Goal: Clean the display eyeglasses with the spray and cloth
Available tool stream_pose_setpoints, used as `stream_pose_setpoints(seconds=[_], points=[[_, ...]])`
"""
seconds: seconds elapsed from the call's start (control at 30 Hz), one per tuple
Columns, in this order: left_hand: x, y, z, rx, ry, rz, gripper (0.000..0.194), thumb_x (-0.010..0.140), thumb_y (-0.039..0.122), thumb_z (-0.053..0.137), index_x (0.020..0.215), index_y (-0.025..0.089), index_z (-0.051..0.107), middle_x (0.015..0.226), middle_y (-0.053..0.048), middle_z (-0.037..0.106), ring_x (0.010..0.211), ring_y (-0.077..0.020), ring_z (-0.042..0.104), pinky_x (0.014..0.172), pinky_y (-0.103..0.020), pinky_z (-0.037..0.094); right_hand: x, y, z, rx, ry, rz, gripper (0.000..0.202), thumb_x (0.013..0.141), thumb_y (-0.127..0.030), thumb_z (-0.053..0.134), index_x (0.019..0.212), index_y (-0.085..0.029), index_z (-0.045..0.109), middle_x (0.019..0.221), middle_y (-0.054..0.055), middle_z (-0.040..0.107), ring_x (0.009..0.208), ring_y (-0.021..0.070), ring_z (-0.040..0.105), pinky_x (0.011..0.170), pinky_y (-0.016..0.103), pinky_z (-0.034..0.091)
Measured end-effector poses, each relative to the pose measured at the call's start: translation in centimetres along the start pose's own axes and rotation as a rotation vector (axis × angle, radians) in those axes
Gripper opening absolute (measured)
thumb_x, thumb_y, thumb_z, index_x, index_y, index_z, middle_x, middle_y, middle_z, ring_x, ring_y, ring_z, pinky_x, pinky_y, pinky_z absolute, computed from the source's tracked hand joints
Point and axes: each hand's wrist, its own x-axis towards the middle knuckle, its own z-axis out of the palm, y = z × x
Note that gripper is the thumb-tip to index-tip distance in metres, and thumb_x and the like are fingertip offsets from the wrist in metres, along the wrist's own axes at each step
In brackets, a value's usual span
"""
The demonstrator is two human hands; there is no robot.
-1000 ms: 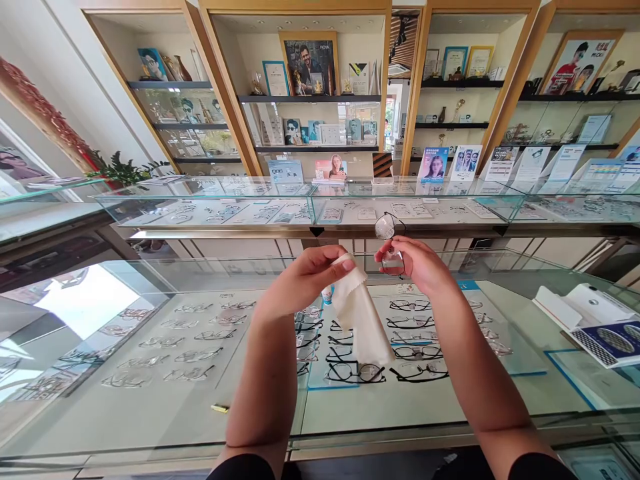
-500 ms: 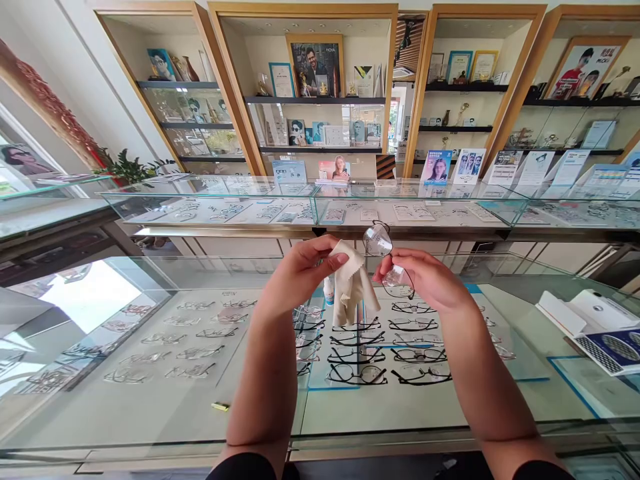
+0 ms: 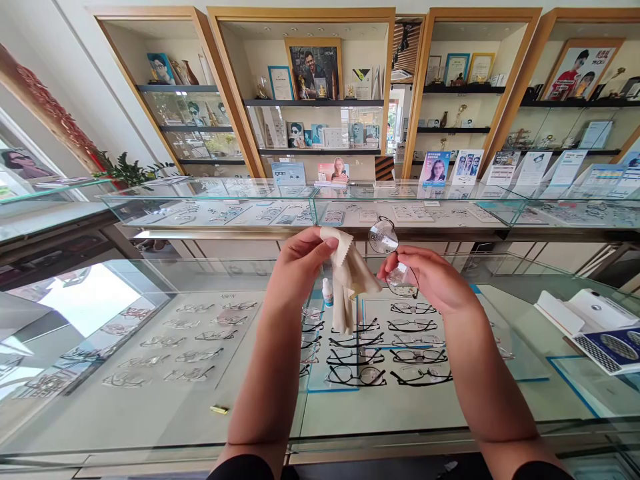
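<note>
A cream cleaning cloth with a zigzag edge hangs down from my left hand, pinched between thumb and fingers. My right hand grips a pair of thin dark-rimmed eyeglasses near the bridge. The glasses are turned upright, one lens above my fingers and the other below them. The cloth's free end hangs close to the lower lens; whether they touch I cannot tell. Behind the cloth stands a small white spray bottle with a blue label.
Under my forearms is a glass display counter holding rows of eyeglass frames. An opened white and blue box sits at the right. A small yellow item lies at the left front. Another glass showcase runs across behind.
My left hand has moved slightly left and up with the cloth, which now hangs longer and more loosely. The glasses have shifted a little to the right. More of the spray bottle shows.
</note>
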Motion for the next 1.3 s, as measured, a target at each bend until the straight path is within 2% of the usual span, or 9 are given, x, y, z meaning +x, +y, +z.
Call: stream_pose_setpoints(seconds=[0.13, 0.23, 0.4, 0.53, 0.67, 0.8, 0.97, 1.17, 1.3], points=[[0.4, -0.6, 0.4, -0.081, -0.042, -0.074, 0.029, 0.081, 0.049, 0.097, 0.087, 0.024, 0.083, 0.079, -0.003, 0.077, 0.069, -0.0147, 0.066, 0.067, -0.029, 0.056, 0.0, 0.1, 0.5, 0.081, 0.031, -0.028, 0.021, 0.098, -0.043, 0.075, 0.084, -0.028, 0.082, 0.091, 0.005, 0.078, 0.096, 0.0241, 0.074, 0.096, 0.042, 0.063], [0.3, -1.1, 1.1, -0.068, -0.071, -0.084, 0.03, 0.082, 0.05, 0.097, 0.088, 0.023, 0.084, 0.082, -0.004, 0.079, 0.07, -0.014, 0.066, 0.068, -0.028, 0.057, 0.3, 0.5, 1.4, 0.259, 0.105, -0.046, 0.022, 0.097, -0.048, 0.077, 0.086, -0.03, 0.079, 0.1, 0.005, 0.079, 0.107, 0.0251, 0.075, 0.095, 0.043, 0.068], [0.1, -1.6, 1.8, 0.014, -0.025, -0.014, 0.032, 0.088, 0.054, 0.093, 0.093, 0.023, 0.085, 0.09, -0.005, 0.082, 0.081, -0.0172, 0.071, 0.078, -0.031, 0.06, 0.3, 1.1, 2.4, 0.413, 0.217, 0.044, 0.023, 0.097, -0.053, 0.079, 0.094, -0.03, 0.074, 0.117, 0.005, 0.082, 0.128, 0.026, 0.074, 0.091, 0.041, 0.072], [-0.1, -1.6, 2.3, 0.039, 0.001, 0.07, 0.036, 0.085, 0.058, 0.096, 0.089, 0.023, 0.085, 0.092, -0.005, 0.081, 0.085, -0.0183, 0.071, 0.081, -0.032, 0.059, 0.1, 1.5, 3.0, 0.431, 0.223, 0.05, 0.025, 0.097, -0.054, 0.079, 0.094, -0.03, 0.073, 0.133, 0.004, 0.083, 0.132, 0.0281, 0.074, 0.098, 0.046, 0.072], [-0.2, -1.4, 2.5, 0.106, -0.015, 0.106, 0.033, 0.087, 0.056, 0.095, 0.089, 0.024, 0.086, 0.092, -0.004, 0.076, 0.082, -0.0172, 0.068, 0.074, -0.03, 0.055, 0.4, 2.1, 3.6, 0.417, 0.228, 0.028, 0.026, 0.094, -0.054, 0.083, 0.091, -0.029, 0.075, 0.126, 0.006, 0.085, 0.12, 0.0288, 0.079, 0.108, 0.048, 0.068], [-0.2, -0.9, 2.1, 0.165, -0.043, 0.152, 0.027, 0.089, 0.05, 0.095, 0.088, 0.024, 0.086, 0.093, -0.004, 0.076, 0.084, -0.0171, 0.067, 0.076, -0.03, 0.054, 0.5, 1.9, 3.2, 0.403, 0.283, -0.022, 0.021, 0.094, -0.049, 0.081, 0.09, -0.029, 0.079, 0.12, 0.005, 0.086, 0.121, 0.0274, 0.08, 0.116, 0.045, 0.063], [-0.1, -0.3, 1.5, 0.204, -0.059, 0.128, 0.028, 0.09, 0.05, 0.093, 0.088, 0.023, 0.085, 0.093, -0.005, 0.078, 0.081, -0.0171, 0.067, 0.071, -0.03, 0.053, 0.4, 1.0, 2.0, 0.321, 0.333, -0.068, 0.019, 0.093, -0.046, 0.082, 0.086, -0.029, 0.08, 0.113, 0.006, 0.086, 0.124, 0.0264, 0.077, 0.112, 0.043, 0.063], [-0.1, -0.1, 1.0, 0.281, -0.058, 0.116, 0.027, 0.088, 0.044, 0.094, 0.083, 0.021, 0.082, 0.081, -0.003, 0.07, 0.073, -0.0143, 0.06, 0.062, -0.027, 0.046, 0.4, 0.7, 0.9, 0.301, 0.324, -0.07, 0.019, 0.094, -0.045, 0.081, 0.085, -0.028, 0.081, 0.115, 0.007, 0.087, 0.125, 0.0261, 0.076, 0.108, 0.041, 0.063], [-0.1, -0.1, 0.9, 0.254, -0.087, 0.091, 0.026, 0.088, 0.043, 0.095, 0.086, 0.02, 0.082, 0.083, -0.004, 0.073, 0.074, -0.014, 0.064, 0.062, -0.025, 0.049, 0.6, 0.8, 0.5, 0.321, 0.316, -0.077, 0.018, 0.094, -0.043, 0.081, 0.085, -0.028, 0.081, 0.113, 0.006, 0.087, 0.119, 0.0245, 0.078, 0.107, 0.039, 0.063]])
